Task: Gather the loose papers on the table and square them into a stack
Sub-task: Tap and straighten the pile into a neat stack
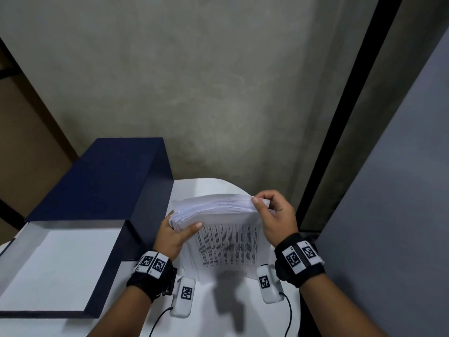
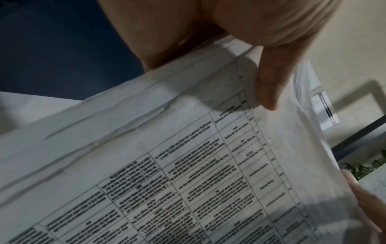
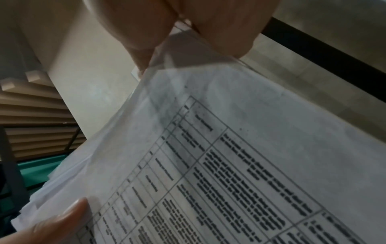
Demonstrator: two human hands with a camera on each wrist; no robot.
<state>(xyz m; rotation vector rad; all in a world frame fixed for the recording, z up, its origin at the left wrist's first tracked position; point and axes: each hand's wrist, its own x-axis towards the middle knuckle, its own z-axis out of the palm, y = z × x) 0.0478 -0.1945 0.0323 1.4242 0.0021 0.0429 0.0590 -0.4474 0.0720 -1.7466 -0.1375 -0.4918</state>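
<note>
While both hands hold the stack of printed papers (image 1: 223, 229) upright on the white table (image 1: 216, 310), the left hand (image 1: 173, 235) grips its left edge — the right hand (image 1: 275, 216) pinches the top right corner; sheet edges remain uneven beside a navy box (image 1: 102, 186).

Blue box (image 1: 102, 188) tight on the left — bare table (image 1: 243, 312) in front

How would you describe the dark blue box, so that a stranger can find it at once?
Start from the white table. On its left side, left of the printed paper stack held upright in both hands, sits the dark blue rectangular box. It alone is dark, and it stands open, with a raised lid and a white inside.
</note>
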